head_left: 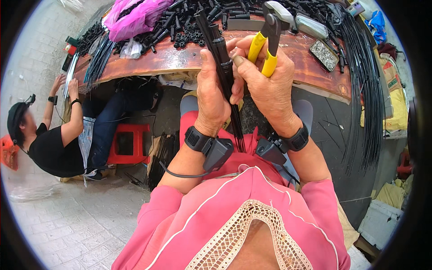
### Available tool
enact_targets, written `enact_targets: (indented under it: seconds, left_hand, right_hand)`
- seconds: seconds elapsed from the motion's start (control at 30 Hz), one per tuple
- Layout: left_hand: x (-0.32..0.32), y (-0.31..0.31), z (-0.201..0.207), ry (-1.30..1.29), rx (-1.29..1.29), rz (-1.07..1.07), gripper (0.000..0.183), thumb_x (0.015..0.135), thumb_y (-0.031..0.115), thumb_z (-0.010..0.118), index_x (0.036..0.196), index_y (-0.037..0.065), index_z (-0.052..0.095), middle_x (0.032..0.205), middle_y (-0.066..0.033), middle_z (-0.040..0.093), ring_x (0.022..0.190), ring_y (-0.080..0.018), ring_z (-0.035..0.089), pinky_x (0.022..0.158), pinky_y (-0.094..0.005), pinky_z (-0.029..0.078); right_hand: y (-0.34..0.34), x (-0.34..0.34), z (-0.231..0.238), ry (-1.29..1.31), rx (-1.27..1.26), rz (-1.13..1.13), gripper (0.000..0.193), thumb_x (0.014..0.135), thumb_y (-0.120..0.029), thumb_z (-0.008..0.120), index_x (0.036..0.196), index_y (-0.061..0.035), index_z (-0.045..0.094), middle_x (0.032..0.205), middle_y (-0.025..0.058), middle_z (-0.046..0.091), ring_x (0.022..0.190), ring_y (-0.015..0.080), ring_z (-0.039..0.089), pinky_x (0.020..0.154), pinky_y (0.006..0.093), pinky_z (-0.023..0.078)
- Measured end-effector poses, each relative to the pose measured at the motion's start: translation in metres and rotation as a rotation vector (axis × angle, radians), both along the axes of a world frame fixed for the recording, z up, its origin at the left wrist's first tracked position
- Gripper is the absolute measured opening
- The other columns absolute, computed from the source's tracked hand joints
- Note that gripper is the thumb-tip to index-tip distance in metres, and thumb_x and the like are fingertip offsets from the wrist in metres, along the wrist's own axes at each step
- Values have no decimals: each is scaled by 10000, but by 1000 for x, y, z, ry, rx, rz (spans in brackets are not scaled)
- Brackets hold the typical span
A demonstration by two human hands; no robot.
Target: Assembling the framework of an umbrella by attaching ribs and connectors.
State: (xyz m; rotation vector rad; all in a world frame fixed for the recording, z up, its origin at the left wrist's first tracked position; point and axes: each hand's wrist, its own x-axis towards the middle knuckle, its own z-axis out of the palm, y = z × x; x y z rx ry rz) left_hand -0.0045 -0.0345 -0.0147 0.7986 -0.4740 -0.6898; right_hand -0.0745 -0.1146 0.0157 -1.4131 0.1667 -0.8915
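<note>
My left hand [209, 96] is closed around what looks like a folded black umbrella frame [220, 51]. The frame tilts upright over my lap, with thicker tubes at the top and thin ribs fanning out below. My right hand [271, 85] grips yellow-handled pliers [258, 46], whose dark jaws point up and away from the frame. The right thumb and index fingertip meet close beside the frame's middle. Whether they pinch a small piece there is hidden.
A wooden table [180, 60] bears heaped black plastic parts [189, 37], a pink plastic bag [130, 20] and a tin of small metal pieces [324, 55]. Long black rods [366, 90] hang off its right end. At left, a co-worker [54, 139] handles thin rods near a red stool [129, 144].
</note>
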Motion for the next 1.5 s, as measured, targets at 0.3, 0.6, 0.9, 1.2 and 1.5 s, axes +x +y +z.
enact_targets:
  seconds: [0.3,0.6,0.9,1.2,1.5]
  left_hand:
    - [3,1,-4,-30,14,-19,714,982,623,303,1280,16,535,550,7,475,398,-60,374,374,-206,300]
    - [4,1,-4,-17,9,-47,712,980,621,318,1262,8,544,550,7,469,403,-57,378,370,-207,300]
    - [2,5,-1,-19,44,5,726,981,622,316,1259,-8,545,546,12,459,411,-55,381,373,-211,290]
    - [-10,1,12,55,157,144,742,970,645,312,1208,7,606,580,18,516,412,-49,383,371,-206,300]
    - [6,15,1,5,81,-118,891,902,758,231,1383,38,442,475,23,360,356,-88,309,357,-240,280]
  right_hand:
    - [1,1,-5,-48,151,44,137,837,44,575,947,0,642,732,5,598,502,59,570,402,197,454]
    - [3,1,-6,-31,124,4,127,835,54,599,948,4,632,754,25,637,503,64,578,421,194,449]
    - [6,3,-16,-62,143,1,142,835,63,607,963,4,593,787,56,662,501,75,587,417,208,458]
    - [-3,-2,-11,-173,-766,-306,249,747,106,577,971,-4,590,855,114,610,767,277,603,682,371,496]
    - [-35,-2,5,170,-214,316,187,825,-131,706,952,-5,654,725,30,590,640,89,503,603,265,438]
